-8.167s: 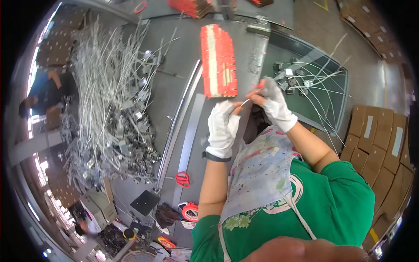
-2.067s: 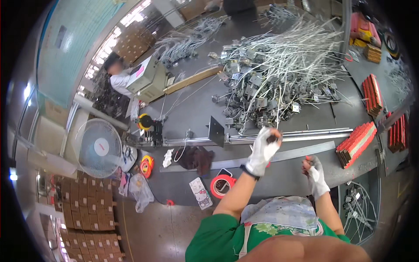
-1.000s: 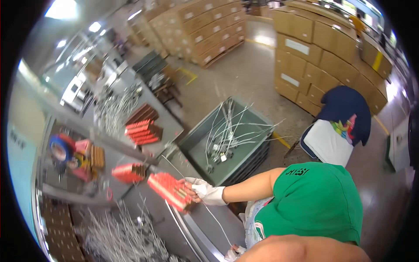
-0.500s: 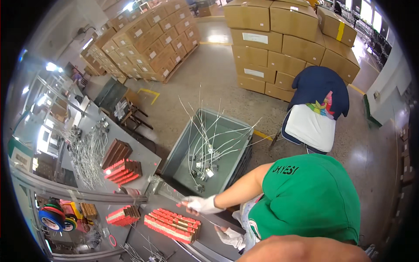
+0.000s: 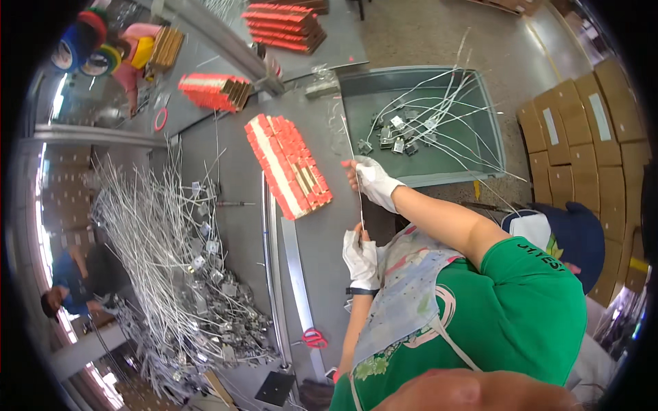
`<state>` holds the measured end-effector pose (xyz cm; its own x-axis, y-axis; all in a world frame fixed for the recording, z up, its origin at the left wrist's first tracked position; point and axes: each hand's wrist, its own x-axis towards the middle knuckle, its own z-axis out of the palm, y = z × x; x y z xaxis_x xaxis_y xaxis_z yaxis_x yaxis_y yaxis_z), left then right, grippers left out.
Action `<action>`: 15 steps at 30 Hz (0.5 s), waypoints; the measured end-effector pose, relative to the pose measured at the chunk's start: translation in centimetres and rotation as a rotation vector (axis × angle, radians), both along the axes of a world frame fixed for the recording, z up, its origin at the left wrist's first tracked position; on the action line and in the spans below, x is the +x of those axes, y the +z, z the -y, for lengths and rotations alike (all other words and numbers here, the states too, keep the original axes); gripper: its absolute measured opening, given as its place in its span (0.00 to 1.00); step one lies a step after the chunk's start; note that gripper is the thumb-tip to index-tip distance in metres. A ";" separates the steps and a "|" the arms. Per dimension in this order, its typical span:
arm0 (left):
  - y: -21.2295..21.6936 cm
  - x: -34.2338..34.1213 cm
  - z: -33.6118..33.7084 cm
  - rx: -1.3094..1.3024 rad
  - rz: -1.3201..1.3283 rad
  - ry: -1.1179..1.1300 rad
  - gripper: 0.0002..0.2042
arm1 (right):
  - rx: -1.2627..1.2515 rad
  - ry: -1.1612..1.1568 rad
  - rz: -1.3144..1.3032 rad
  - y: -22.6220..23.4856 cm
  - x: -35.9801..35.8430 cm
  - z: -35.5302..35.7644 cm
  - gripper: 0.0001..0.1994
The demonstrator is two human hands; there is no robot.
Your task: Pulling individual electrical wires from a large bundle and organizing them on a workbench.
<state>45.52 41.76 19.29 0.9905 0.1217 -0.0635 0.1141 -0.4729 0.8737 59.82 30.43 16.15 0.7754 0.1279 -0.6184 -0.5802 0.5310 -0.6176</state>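
Here, the thin wire (image 5: pixel 360 205) stretches lengthwise over the grey table (image 5: pixel 330 274), its far end pointing away from me and slightly left. My left hand (image 5: pixel 360 260) pinches it nearer me, my right hand (image 5: pixel 375 183) farther along, between the red stack (image 5: pixel 288 164) and green bin (image 5: pixel 445 176).

A thin, pale wire (image 5: pixel 361 205), held nearly straight between the fingertips of the left hand (image 5: pixel 361 260) and right hand (image 5: pixel 375 182), stretches over the table (image 5: pixel 319 243), one end extending beyond the right hand, away from the body.
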 end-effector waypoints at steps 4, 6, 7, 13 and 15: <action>0.1 3.1 1.8 -0.015 0.041 0.035 0.11 | -0.011 -0.048 -0.014 -1.5 3.3 0.6 0.10; -0.3 4.8 2.6 -0.077 0.034 0.086 0.11 | -0.015 -0.017 -0.009 -1.4 5.3 1.2 0.10; -1.0 5.5 2.7 -0.030 0.044 0.092 0.11 | -0.040 -0.030 -0.027 -1.0 6.2 1.3 0.10; -2.3 8.5 3.4 0.116 0.158 0.091 0.13 | 0.061 0.055 -0.090 -1.1 7.8 4.2 0.13; -2.7 8.3 3.3 0.177 0.117 0.122 0.14 | -0.061 0.100 -0.024 -0.1 5.2 5.0 0.15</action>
<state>53.82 38.43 16.58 0.9671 0.2403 0.0838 0.0828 -0.6087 0.7891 65.06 25.44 16.09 0.7453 0.1657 -0.6458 -0.6436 0.4315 -0.6321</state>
